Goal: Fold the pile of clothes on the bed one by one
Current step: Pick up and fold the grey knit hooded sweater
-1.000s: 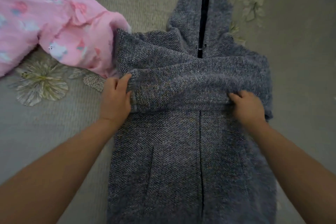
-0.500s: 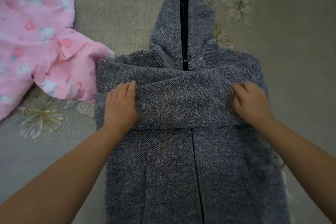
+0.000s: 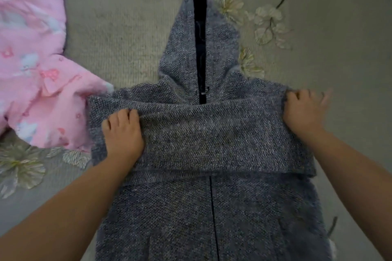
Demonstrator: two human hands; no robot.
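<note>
A grey knit hooded jacket (image 3: 212, 207) lies face up on the bed with its zipper toward me and its hood (image 3: 182, 44) pointing away. Both sleeves are folded across the chest as a band (image 3: 212, 137). My left hand (image 3: 123, 133) rests on the left end of this band, its fingertips curled into the sleeve's upper fold. At the jacket's right shoulder edge my right hand (image 3: 303, 110) lies on the fabric, fingers spread and blurred.
A pink printed garment (image 3: 36, 82) lies bunched at the left and touches the jacket's left shoulder. The bed cover (image 3: 118, 27) is beige-grey with embroidered flowers (image 3: 267, 23) beyond the hood and more at the left edge.
My right hand has slid outward along the folded sleeve to the shoulder edge. My left hand stays on the left end of the sleeve. The view has moved closer.
</note>
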